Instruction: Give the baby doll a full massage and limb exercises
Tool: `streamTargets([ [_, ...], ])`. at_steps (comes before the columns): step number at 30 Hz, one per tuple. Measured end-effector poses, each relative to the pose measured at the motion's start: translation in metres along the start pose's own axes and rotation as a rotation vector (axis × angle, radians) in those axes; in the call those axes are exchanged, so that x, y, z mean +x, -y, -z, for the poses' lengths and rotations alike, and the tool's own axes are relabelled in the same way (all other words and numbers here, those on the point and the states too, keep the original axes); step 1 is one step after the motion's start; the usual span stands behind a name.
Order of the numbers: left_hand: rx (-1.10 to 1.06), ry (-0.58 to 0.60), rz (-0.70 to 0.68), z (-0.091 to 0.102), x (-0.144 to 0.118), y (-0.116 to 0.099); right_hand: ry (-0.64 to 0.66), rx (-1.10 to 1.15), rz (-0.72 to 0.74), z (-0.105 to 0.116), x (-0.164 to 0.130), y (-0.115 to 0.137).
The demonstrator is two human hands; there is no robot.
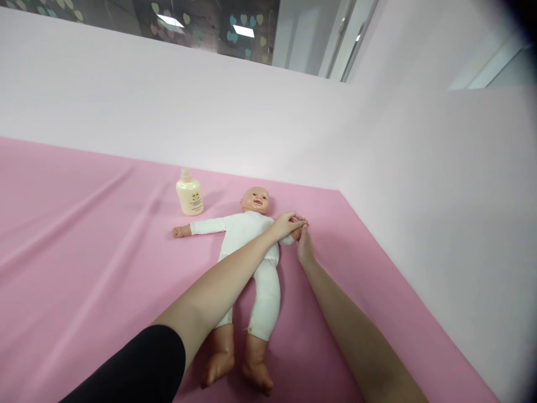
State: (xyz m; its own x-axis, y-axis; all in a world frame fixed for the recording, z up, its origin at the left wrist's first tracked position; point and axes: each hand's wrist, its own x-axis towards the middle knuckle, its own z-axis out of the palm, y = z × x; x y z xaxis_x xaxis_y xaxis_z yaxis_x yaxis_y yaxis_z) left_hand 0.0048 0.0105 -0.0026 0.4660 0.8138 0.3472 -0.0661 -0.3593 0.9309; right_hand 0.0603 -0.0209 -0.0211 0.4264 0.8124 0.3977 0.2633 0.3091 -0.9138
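Observation:
A baby doll (245, 238) in a white cloth body lies on its back, its head toward the wall. Across its chest reaches my left hand (288, 223), fingers closed round the doll's hand (297, 233) on the right side. From the other side my right hand (305, 243) touches that same doll hand, its fingertips meeting the left ones. Most of the doll's hand is hidden between my hands. The doll's other arm (208, 225) stretches out to the left, and its bare feet point toward me.
A pump bottle (190, 196) of pale yellow liquid stands upright left of the doll's head. Everything rests on a pink padded surface (104, 252) with creases on the left. White walls (168, 106) border it behind and at right, below a window (210, 28).

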Motion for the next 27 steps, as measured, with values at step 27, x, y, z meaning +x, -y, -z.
streamTargets([
  [27,0.267,0.072,-0.214,0.000,-0.001,-0.010,0.027,0.165,0.055,0.040,-0.020,0.004],
])
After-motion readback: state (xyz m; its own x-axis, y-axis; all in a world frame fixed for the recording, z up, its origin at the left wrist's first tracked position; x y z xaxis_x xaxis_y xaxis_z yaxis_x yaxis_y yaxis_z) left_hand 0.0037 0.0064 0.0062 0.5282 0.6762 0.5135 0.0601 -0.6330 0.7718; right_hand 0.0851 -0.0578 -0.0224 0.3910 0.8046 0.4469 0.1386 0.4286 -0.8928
